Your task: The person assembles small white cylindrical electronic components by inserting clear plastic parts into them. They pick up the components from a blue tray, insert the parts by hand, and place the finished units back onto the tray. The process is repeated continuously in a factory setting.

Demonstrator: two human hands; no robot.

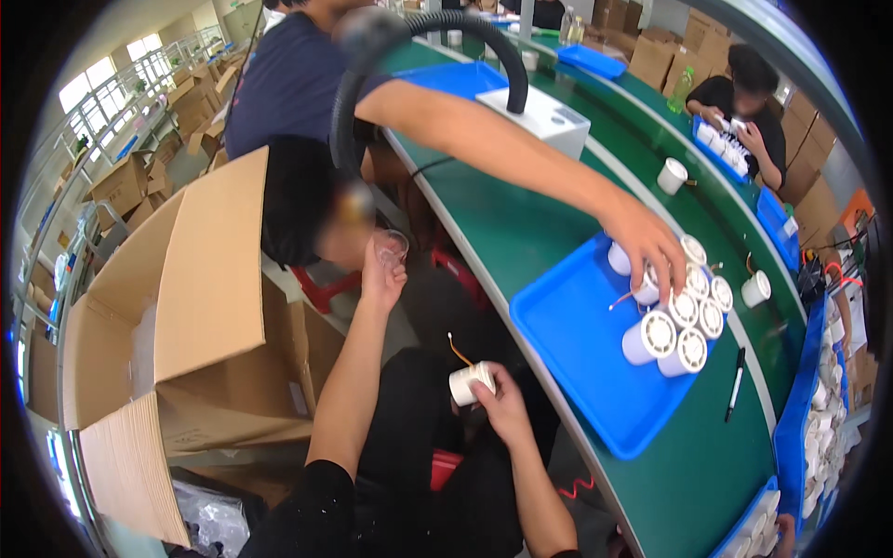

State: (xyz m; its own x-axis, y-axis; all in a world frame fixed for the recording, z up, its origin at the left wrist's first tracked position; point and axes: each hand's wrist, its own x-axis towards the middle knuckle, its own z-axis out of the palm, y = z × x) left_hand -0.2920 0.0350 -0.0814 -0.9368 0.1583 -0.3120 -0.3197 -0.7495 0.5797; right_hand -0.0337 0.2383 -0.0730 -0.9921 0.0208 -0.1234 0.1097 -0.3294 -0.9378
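My left hand (381,279) is raised and closed around a small clear plastic cup or lid (392,247). Lower down, over my lap, my right hand (503,405) grips a white cylindrical part (470,383) with an orange wire standing up from it. To the right on the green table lies a blue tray (567,335), its right half holding several white cylinders (649,337) with slotted round ends. Another person's hand (646,246) reaches across from above and touches the cylinders in that tray.
An open cardboard box (214,279) stands at my left, near clear plastic bags (212,513). On the green conveyor table are loose white cylinders (755,289), a marker pen (735,384) and a white box (549,121) with a black hose. Across it, another person handles parts over a blue tray.
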